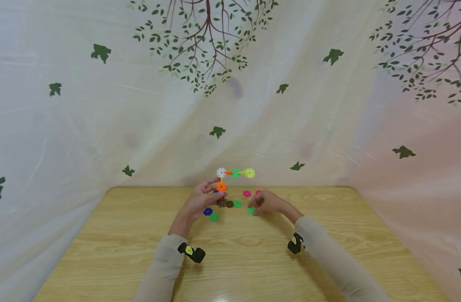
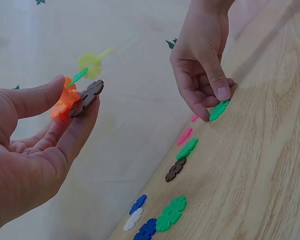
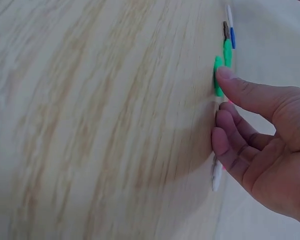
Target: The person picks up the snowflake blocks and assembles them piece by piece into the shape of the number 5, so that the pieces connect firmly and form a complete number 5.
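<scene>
In the head view, we see a joined chain of flower discs [image 1: 221,186] held in the left hand [image 1: 196,203], raised over the counter [image 1: 245,260]; we judge the joining partly done, with white, orange, green and yellow pieces linked. Loose pieces remain below, among them a blue disc [image 1: 208,211] and a pink disc [image 1: 247,193], while the right hand [image 1: 268,202] reaches a green disc [image 1: 251,211]. In the left wrist view, we see the left hand's thumb and fingers pinching the chain around its orange part, beside a brown disc [image 2: 87,98]. In the right wrist view, we find the right thumb touching the green disc, fingers curled nearby; whether they grip it, we cannot tell.
</scene>
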The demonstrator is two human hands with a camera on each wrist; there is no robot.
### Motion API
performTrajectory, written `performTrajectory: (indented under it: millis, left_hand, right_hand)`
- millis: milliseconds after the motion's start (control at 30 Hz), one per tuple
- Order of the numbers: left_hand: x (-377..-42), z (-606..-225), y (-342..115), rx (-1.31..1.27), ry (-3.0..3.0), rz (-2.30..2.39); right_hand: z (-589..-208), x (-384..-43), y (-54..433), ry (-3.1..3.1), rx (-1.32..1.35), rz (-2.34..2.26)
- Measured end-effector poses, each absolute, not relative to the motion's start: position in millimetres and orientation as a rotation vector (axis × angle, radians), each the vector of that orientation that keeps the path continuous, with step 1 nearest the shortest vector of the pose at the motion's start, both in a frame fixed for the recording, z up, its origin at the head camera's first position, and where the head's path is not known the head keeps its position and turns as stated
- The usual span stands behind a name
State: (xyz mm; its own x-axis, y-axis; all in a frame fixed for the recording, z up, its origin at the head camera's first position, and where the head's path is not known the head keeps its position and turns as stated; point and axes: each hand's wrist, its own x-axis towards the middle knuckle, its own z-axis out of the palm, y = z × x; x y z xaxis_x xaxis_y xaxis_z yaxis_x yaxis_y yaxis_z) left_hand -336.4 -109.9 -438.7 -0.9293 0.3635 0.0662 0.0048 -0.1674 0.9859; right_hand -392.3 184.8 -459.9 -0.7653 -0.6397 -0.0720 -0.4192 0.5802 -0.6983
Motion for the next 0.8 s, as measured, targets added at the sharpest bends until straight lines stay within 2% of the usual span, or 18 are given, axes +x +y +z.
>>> performTrajectory:
  millis: [800]
  left_hand:
    - [-337.5, -443.4, -105.7, 0.41, 1.884, 2.202]
  right_hand:
    - [-472.3, -385.7, 186.1, 2.428, -0.794, -1.269]
